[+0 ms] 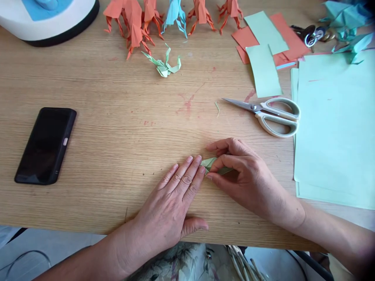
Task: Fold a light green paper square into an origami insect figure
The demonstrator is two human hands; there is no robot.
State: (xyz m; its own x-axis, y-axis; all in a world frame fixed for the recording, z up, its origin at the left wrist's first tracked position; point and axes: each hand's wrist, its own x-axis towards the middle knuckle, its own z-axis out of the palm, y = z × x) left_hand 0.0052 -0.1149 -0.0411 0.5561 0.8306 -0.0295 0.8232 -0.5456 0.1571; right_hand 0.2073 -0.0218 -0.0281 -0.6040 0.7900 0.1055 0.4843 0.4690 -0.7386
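A small piece of folded green paper (207,162) lies on the wooden table, mostly covered by my hands. My left hand (180,191) rests flat with its fingers stretched out, the fingertips at the paper's left end. From the right, my right hand (244,171) pinches the paper between thumb and index finger, its other fingers curled above. Part of the paper shows under the right palm. Beyond the hands lies a pair of scissors (263,113) with pale handles, blades pointing left. A thin green paper scrap (217,109) is near their tip.
A dark phone (45,146) lies at the left. Several orange folded paper figures (135,29), a blue one (175,17) and a light green one (164,66) are at the back. Cut paper pieces (265,70), keys (312,36) and green sheets (334,128) occupy the right.
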